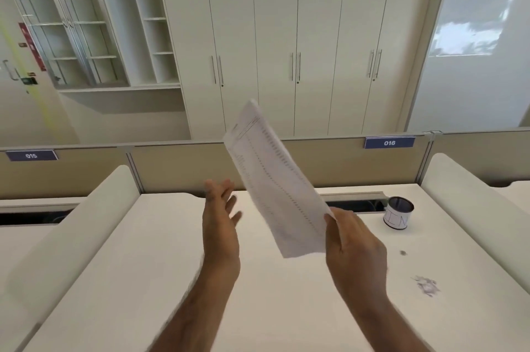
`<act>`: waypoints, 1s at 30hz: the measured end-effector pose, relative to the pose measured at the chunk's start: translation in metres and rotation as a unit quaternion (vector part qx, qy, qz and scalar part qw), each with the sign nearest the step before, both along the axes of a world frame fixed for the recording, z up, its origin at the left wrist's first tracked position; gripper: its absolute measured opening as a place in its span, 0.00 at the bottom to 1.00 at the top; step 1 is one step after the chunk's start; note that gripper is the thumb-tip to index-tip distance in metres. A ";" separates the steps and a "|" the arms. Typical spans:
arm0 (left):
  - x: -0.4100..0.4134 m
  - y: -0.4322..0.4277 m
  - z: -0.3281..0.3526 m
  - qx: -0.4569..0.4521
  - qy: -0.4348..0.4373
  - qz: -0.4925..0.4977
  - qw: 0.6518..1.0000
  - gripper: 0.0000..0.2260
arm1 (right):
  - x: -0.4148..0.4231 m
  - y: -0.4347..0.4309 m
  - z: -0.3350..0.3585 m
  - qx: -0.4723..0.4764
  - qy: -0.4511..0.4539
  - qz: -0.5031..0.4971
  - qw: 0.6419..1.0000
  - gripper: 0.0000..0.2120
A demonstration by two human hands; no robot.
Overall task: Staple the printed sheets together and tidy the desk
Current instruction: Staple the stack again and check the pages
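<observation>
The right hand (354,240) pinches the printed sheets (275,185) at their lower right edge, thumb on the near face and fingers curled behind. From that pinch the stack rises up and to the left, tilted, in the air above the desk (143,265) and touching nothing else. The left hand (220,214) is just to the left of the grip, apart from the paper, with its fingers straight and spread and nothing in it. No staple can be made out on the sheets; the top corner is blurred, so it is impossible to say whether they are already fastened. No stapler is in view, which fits either a finished stapling or one not yet begun. Going by how the paper is lifted clear of the desk, this looks like squaring or checking the stack rather than tidying. Tidying seems to be left to do. To the right of the grip and beyond it stands a small round cup (398,212) beside the cable slot. Below and to the right of the grip lie a little heap of paper scraps (426,285) and, nearer the hand, a dark speck (403,252).
</observation>
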State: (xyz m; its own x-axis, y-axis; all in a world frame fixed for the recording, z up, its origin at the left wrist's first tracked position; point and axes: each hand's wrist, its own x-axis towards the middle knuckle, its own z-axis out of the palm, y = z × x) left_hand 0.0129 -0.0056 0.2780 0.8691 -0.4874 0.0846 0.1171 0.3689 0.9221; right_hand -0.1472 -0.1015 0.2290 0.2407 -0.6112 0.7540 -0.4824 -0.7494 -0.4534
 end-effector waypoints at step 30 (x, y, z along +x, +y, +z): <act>0.038 0.023 -0.253 0.419 -0.006 -0.115 0.901 0.11 | 0.008 0.004 -0.195 0.595 -0.048 0.084 0.798 0.09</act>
